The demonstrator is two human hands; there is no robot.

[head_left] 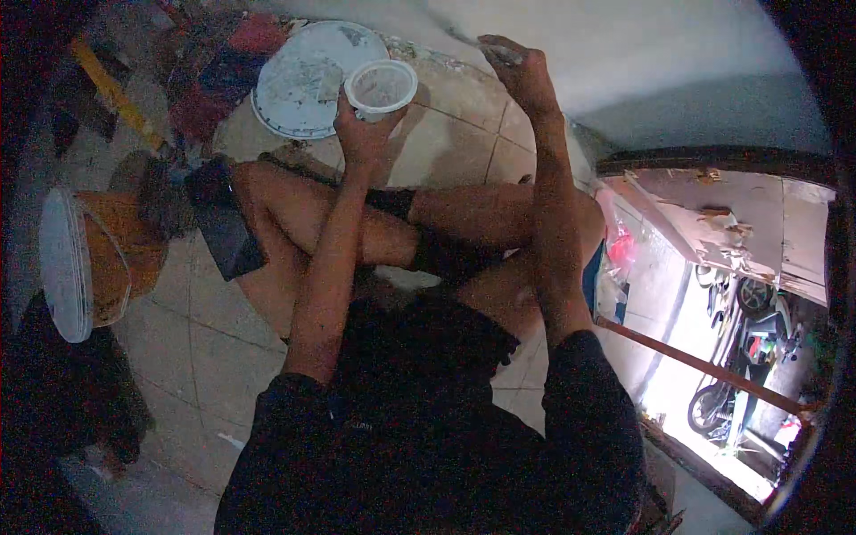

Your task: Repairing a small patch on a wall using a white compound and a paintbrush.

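My left hand (364,134) is wrapped round a small white plastic tub (412,87), held with its open mouth facing up. The inside of the tub looks pale, but its contents are too blurred to tell. Behind the tub, a round white lid (294,76) with grey smears lies on the tiled floor. My right hand (519,71) is raised close to the white wall (615,45), with its fingers bent together. A greyish patch shows at those fingers; whether it is a thing held or a smear, I cannot make out.
An orange bucket with a white lid (67,263) lies at the left. Dark cloths (214,80) and a yellow strip (111,85) are at the far left. My crossed legs (473,214) rest on the floor tiles. At right, a doorway (660,357) opens towards a parked motorbike (758,339).
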